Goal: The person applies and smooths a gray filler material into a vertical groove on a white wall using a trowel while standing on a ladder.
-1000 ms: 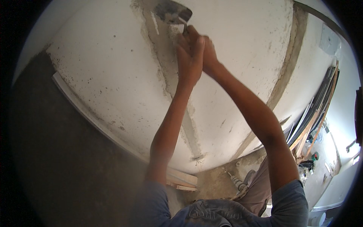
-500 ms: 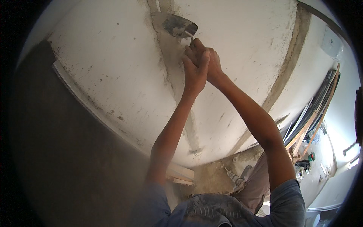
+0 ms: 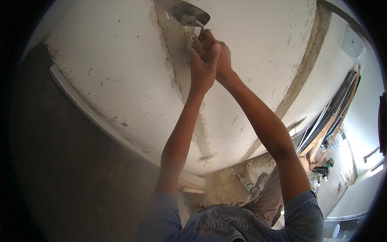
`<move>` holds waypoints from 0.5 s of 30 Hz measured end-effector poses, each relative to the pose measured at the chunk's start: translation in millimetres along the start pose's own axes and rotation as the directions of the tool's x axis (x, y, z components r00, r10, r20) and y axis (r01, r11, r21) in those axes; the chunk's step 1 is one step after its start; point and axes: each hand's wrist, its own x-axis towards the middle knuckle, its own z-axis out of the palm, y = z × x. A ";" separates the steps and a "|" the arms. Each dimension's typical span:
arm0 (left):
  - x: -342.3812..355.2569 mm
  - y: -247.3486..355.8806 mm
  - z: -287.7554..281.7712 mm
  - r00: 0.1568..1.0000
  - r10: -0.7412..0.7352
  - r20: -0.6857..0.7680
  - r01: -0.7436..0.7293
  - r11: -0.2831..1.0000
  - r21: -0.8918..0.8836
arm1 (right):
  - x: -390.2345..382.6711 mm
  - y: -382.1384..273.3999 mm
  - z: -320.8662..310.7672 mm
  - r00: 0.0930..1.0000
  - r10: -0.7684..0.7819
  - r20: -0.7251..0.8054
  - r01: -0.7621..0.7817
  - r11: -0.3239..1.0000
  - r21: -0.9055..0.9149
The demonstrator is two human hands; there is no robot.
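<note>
A trowel with a grey-smeared metal blade lies close to the white wall, over a rough grey mortar strip running up it. My right hand is closed round the trowel's handle. Against it, my left hand is clasped with its thumb raised, its fingers curled at the same handle. The hands overlap and hide most of the handle. Both arms are stretched upward.
A second grey strip runs down the wall on the right. Long dark pipes and wooden strips lean farther right. Below stand a drill-like tool and wooden boards. A pale ledge edges the wall's left side.
Both hands and the trowel have moved a little up the view, along the mortar strip. My grip looks the same.
</note>
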 end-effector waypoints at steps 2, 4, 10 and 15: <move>-6.7 -27.8 -1.2 0.999 0.032 -0.003 -0.032 0.999 -0.027 | -14.9 14.9 18.1 0.999 -0.026 -0.027 0.027 0.999 0.027; -13.3 -27.2 -0.7 0.998 -0.015 0.058 0.019 0.997 -0.079 | -23.9 22.5 16.6 1.000 -0.022 0.007 0.022 1.000 0.017; -10.5 -16.3 -6.9 0.998 -0.066 -0.003 0.066 0.997 0.048 | -12.7 8.2 12.9 0.997 -0.044 -0.058 0.047 0.998 0.037; -43.2 -35.4 -4.3 0.998 -0.067 0.017 0.068 0.997 -0.046 | -51.1 35.3 31.4 0.999 -0.046 -0.001 0.046 0.997 0.055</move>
